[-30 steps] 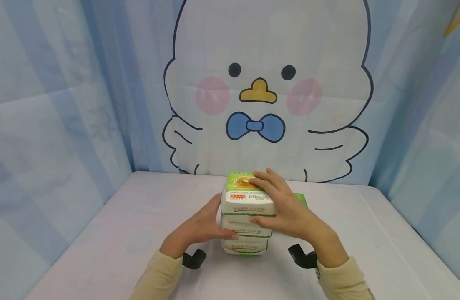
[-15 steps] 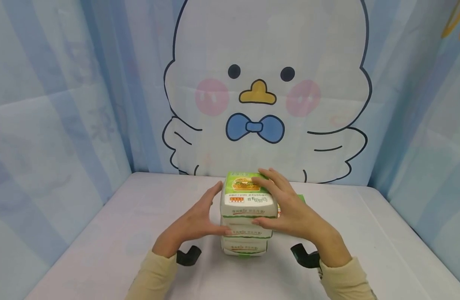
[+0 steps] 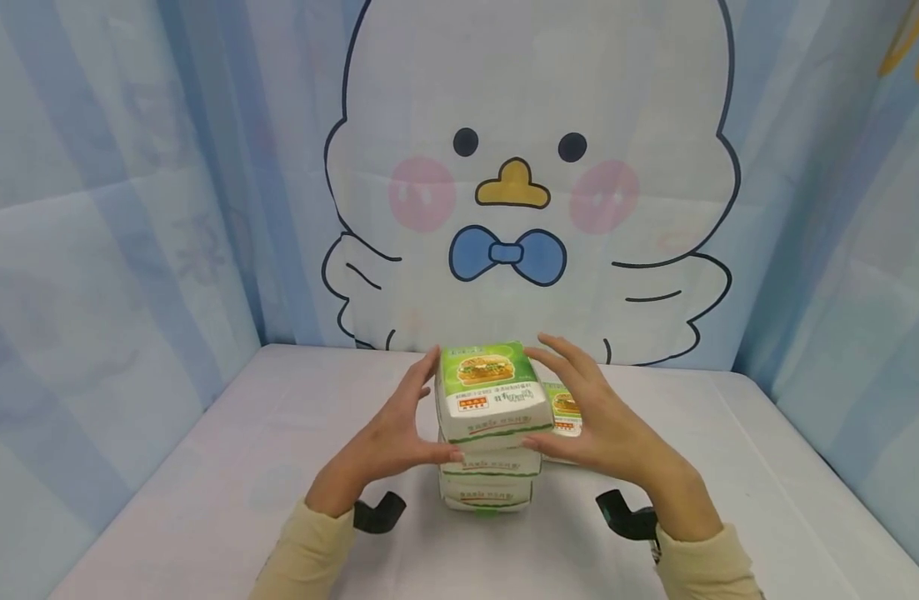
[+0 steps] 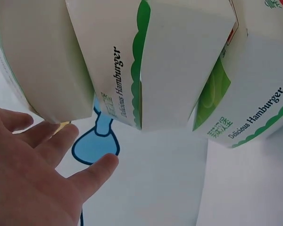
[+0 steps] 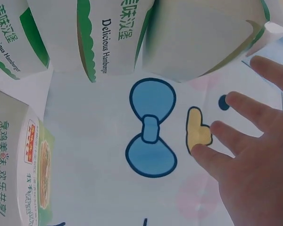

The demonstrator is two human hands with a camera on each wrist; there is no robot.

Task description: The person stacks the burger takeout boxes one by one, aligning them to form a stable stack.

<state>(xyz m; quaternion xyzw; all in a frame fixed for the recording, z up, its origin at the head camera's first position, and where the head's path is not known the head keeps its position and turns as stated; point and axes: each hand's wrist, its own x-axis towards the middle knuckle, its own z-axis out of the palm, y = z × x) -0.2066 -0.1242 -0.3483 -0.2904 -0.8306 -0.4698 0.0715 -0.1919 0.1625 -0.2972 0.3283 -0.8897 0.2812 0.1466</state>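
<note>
Three white-and-green hamburger boxes stand in a stack on the table: a top box [image 3: 489,396], a middle box [image 3: 496,463] and a bottom box [image 3: 489,495]. The top one sits askew, turned a little against those below. My left hand [image 3: 380,433] is at the stack's left side, thumb by the top box's front lower corner and fingers along its side. On the other side my right hand [image 3: 605,421] has its fingers spread and apart from the top box; its thumb is close to the front right corner. Both wrist views show straight fingers [image 5: 245,113] beside the boxes.
Another hamburger box [image 3: 564,408] lies on the white table [image 3: 339,375] right of the stack, partly hidden by the right hand. A curtain with a cartoon chick [image 3: 507,208] hangs behind the table. Black curved pieces [image 3: 380,512] are at both wrists.
The top box has turned and shifted slightly left on the stack. My right hand has moved off it to the right, uncovering its printed lid. The left hand has loosened and drawn back slightly.
</note>
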